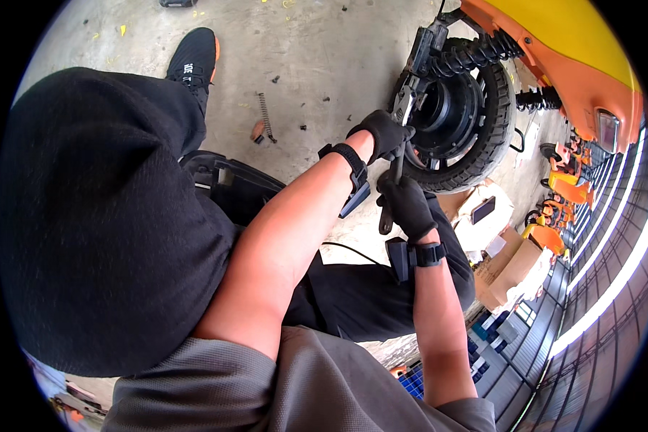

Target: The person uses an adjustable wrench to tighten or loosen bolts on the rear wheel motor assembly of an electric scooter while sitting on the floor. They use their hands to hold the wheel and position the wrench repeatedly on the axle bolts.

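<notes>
Both my hands wear black gloves. My left hand (381, 135) is closed near the head of a long metal wrench (397, 169), beside the wheel hub (450, 119). My right hand (408, 207) wraps the lower handle, whose dark end sticks out below the fist. A silver metal piece (404, 106) shows just past my left fingers at the axle side; I cannot tell whether it is the wrench's jaw or part of the mount. The knobbly black tyre (507, 93) belongs to an orange and yellow scooter (579, 68), with black coil shock absorbers (477, 57) above the wheel.
On the concrete floor lie a loose spring (265, 115) and several small bolts. A black plastic part (230, 183) rests beside my leg. A dark phone (483, 209) lies on cardboard near a cardboard box (518, 273). More orange scooters (572, 189) stand farther off.
</notes>
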A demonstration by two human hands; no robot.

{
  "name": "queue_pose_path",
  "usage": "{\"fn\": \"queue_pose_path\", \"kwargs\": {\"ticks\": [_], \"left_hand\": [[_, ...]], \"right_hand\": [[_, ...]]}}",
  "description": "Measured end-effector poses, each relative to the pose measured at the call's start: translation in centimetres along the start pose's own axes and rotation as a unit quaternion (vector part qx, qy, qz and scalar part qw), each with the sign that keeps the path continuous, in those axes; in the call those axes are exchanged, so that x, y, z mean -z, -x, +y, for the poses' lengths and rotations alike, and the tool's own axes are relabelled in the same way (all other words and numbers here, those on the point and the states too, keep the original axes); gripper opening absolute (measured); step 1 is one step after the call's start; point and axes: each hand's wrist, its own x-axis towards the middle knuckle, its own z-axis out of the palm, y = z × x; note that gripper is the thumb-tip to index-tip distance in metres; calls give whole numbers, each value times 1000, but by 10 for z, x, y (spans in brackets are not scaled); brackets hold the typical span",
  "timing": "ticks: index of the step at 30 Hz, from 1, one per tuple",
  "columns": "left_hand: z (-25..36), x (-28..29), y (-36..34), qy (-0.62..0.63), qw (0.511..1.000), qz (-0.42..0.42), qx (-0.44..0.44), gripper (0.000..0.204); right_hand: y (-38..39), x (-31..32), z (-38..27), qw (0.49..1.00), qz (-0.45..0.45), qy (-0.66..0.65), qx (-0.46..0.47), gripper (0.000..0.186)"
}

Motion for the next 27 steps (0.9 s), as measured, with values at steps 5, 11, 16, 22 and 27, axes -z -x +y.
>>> {"fn": "queue_pose_path", "kwargs": {"ticks": [5,11,16,22,27], "left_hand": [[-24,5,-24,-118,991,62,-26,25],[-36,11,-21,-267,950,159,-15,41],[-36,12,-16,-300,938,171,9,53],[-45,32,-28,-298,935,187,-34,56],[-49,42,-28,-379,917,124,11,50]], "right_hand": [[-18,-19,18,999,-6,44,1,38],[-84,-59,69,954,-54,262,136,25],[-194,-113,145,970,20,168,172,25],[-218,-153,186,974,-12,125,186,33],[-159,-183,172,994,-93,62,14,45]]}}
